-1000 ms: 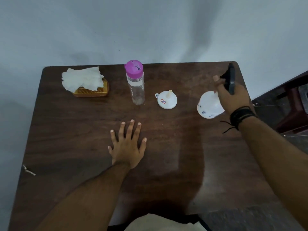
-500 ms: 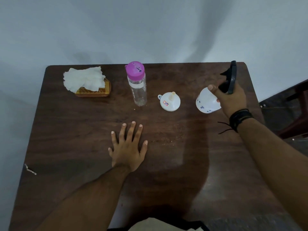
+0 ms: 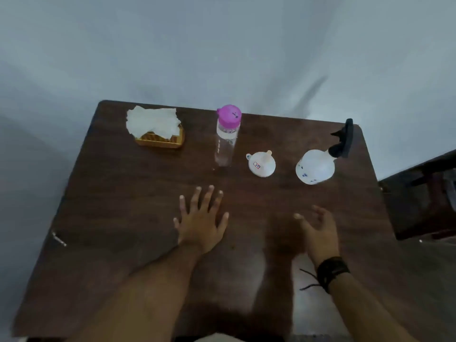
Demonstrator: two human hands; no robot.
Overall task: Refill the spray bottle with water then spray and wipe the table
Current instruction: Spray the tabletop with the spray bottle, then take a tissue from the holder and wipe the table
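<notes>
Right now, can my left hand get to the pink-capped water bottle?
Probably yes: the left hand lies flat on the table, and only bare wood shows between its fingertips and the pink-capped water bottle.

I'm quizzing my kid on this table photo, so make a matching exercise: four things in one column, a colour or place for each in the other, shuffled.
Things:
1. water bottle
2. funnel
3. spray bottle
4. tissues

Descriptions:
A. black trigger head
B. in a yellow basket
C. pink cap
D. upside down, spout up

Pairs: 1-C, 2-D, 3-A, 4-B
</notes>
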